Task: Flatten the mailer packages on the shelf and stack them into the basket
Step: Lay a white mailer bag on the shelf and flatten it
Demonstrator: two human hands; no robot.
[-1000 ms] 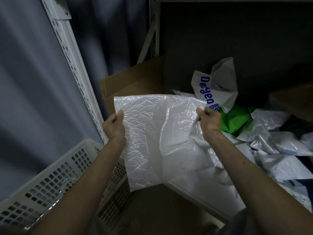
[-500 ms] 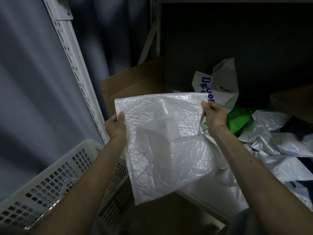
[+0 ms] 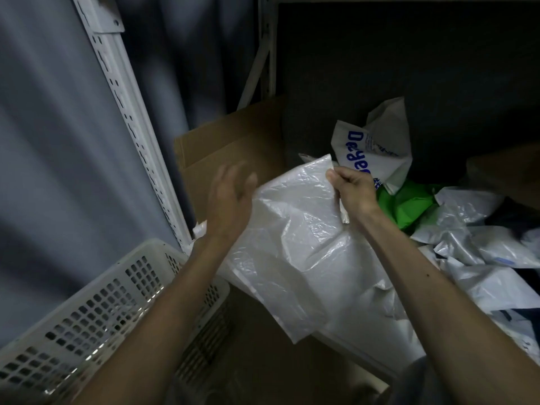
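Head view: your right hand [image 3: 353, 190] pinches the top right corner of the translucent white mailer [image 3: 301, 247] between the thumb and curled fingers. The sheet hangs from that one corner, creased and sagging. It is in the air in front of the cardboard box [image 3: 233, 147], just right of the perforated basket [image 3: 87, 302] and not yet over it.

Your left hand [image 3: 230, 197] is motion-blurred beside the mailer's upper left edge, with the fingers straight, loosely spread and gripping nothing. You cannot tell whether it touches the film.

With one corner held, the slick film could slip from your pinch or fold over on itself and land crumpled. It hangs close to the pile of loose mailers [image 3: 482, 258], so a careless swing might drag one off.
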